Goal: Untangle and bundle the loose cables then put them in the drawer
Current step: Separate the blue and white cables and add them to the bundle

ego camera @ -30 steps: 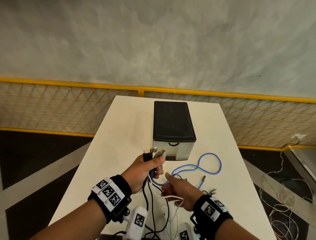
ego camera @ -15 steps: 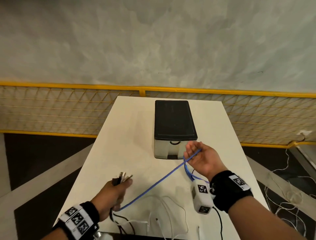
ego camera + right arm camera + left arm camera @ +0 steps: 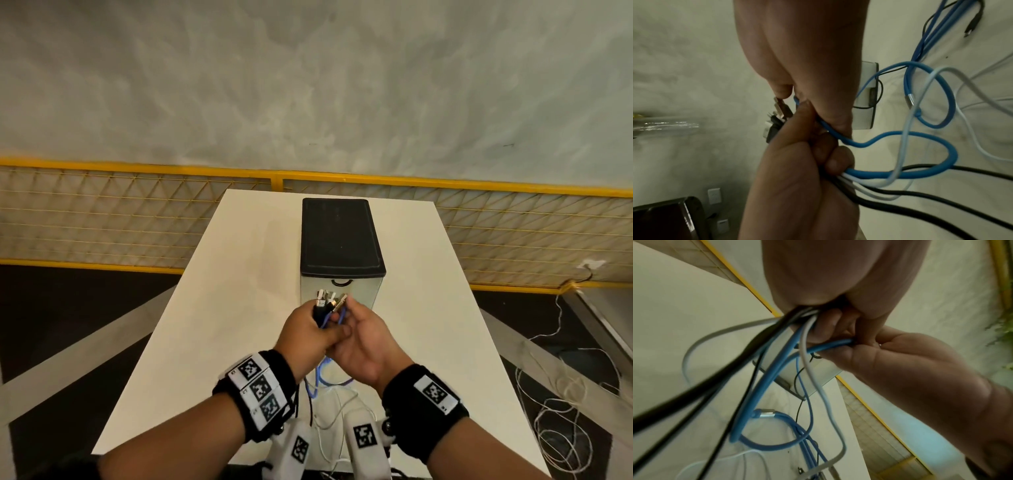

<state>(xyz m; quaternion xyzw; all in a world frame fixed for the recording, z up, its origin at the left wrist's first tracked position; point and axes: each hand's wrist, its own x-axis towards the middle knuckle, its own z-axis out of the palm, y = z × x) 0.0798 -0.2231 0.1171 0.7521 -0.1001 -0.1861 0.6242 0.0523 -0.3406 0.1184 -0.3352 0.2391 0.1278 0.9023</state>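
Right hand [image 3: 368, 337] swings back from beside the drawer unit [image 3: 340, 240], pinching the blue cable [image 3: 764, 384] | left hand [image 3: 308, 330] fists the plug ends [image 3: 330, 301] just before its front | gathering nearly done, drawer shut

The white table [image 3: 212, 308] bears a black-topped drawer box [image 3: 339, 240] and trailing cables [image 3: 329, 411].

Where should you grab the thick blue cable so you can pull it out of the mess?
Probably the hanging loop of the blue cable just below the left hand, coming from the right. There it swings free of the black and white cables, while higher up the fist grips them together.
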